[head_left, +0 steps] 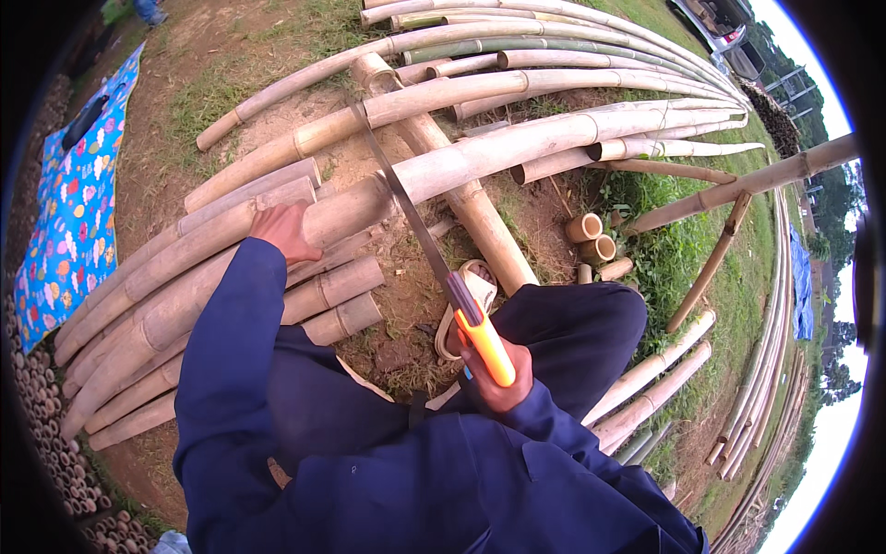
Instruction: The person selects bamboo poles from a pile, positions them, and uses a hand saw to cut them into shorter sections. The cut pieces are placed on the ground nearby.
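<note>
A handsaw [415,217] with a long dark blade and an orange handle is held in my right hand [503,374], fingers wrapped round the grip. Its blade lies across a thick pale bamboo pole [498,152], at a darkened band on the pole. To the left of the blade, my left hand [284,231] is closed over the same pole, pressing down on it. Part of its fingers is hidden. Beneath the pole runs a bamboo crosspiece [484,226]. My foot in a pale sandal [475,286] is beside this crosspiece.
Cut bamboo lengths [332,291] lie under and beside my left arm. More long poles [554,46] stretch away at the far side. Short bamboo pieces [591,240] sit near my right knee. A slanted pole frame [738,189] stands right; a blue patterned sheet [83,194] lies left.
</note>
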Demonstrator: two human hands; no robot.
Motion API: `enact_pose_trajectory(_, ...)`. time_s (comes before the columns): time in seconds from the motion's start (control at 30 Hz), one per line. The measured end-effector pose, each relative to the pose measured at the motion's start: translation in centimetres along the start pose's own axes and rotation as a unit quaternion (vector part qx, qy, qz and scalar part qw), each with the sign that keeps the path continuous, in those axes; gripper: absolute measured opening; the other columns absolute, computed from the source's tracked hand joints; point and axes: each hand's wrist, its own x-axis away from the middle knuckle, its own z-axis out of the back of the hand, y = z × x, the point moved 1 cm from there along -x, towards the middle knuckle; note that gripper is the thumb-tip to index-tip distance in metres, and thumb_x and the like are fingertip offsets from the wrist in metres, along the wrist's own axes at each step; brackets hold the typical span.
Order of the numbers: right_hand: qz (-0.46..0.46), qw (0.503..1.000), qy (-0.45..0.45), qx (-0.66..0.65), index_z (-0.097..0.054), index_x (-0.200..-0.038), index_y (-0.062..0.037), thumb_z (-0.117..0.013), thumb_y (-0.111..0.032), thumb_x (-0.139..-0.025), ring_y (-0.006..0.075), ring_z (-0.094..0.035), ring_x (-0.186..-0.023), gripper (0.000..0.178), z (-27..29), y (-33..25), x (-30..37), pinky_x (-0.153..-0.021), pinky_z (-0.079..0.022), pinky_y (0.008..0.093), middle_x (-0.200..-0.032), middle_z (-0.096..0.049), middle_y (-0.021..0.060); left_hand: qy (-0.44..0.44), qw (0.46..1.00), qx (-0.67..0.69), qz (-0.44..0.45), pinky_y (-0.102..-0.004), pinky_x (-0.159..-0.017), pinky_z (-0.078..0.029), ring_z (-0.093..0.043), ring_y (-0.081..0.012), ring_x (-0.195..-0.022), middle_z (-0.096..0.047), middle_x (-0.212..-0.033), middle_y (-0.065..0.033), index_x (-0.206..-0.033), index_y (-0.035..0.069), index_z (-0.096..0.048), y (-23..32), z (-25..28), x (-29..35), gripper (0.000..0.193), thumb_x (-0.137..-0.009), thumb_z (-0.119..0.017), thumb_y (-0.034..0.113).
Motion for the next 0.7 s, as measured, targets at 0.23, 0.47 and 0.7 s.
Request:
enact_pose_trajectory(0.23,-0.021,0.999,0.022,-0.017,-0.071,-0.104,0.0032,-0.074,-0.006,-0.095,0.0161,-0.058,-0.061,0.013,-0.4,-0.9,-3.3,-0.060,-0.047,0.0343,-0.070,-0.064,0.0097,0.022,1.000,0.000,-0.007,-0.0541,-0.093,-0.056,-0.072,-0.0471,-0.097,-0.073,-0.096,-0.0300,-0.125,-0.003,-0.065,1.0,-1.0,0.1,0.081,-0.058,-0.085,0.038)
enact_pose_trajectory(0.47,-0.029,0.999,0.000,-0.015,-0.074,-0.111,0.0009,-0.074,-0.006,-0.095,0.0180,-0.073,-0.071,0.017,1.0,-1.6,1.0,-0.068,-0.055,0.0318,-0.078,-0.073,0.0109,0.016,1.000,-0.009,-0.004,-0.0534,-0.091,-0.056,-0.072,-0.0479,-0.096,-0.073,-0.093,-0.0290,-0.125,-0.003,-0.065,-0.1,-0.7,0.7,0.081,-0.059,-0.086,0.039)
enact_pose_trajectory(0.7,-0.013,0.999,-0.010,0.040,-0.074,-0.106,-0.0022,-0.075,-0.011,-0.094,0.0248,-0.071,-0.066,0.016,0.5,-0.1,-3.3,-0.065,-0.054,0.0361,-0.080,-0.072,0.0144,0.006,1.000,0.007,-0.013,-0.0522,-0.095,-0.055,-0.072,-0.0451,-0.102,-0.074,-0.105,-0.0283,-0.122,-0.001,-0.068,0.8,0.1,-0.6,0.082,-0.058,-0.088,0.046)
